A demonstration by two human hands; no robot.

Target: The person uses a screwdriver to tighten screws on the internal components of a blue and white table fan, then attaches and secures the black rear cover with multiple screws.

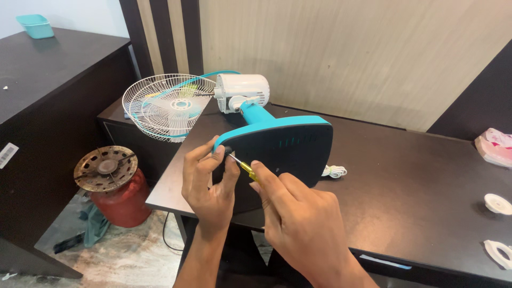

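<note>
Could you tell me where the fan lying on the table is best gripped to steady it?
Probably at the rim of the base, from its near left corner, where the left hand pinches it beside the screwdriver in the right hand. The base stands tilted up, edge exposed; the wire grille looks flimsy.

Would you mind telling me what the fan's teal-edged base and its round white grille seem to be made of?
The teal-edged dark base looks like moulded plastic: smooth matte surface, rounded rim, moulded slots. The round white grille seems to be coated metal wire: thin radiating spokes with a uniform white finish, though plastic cannot be excluded.
</note>
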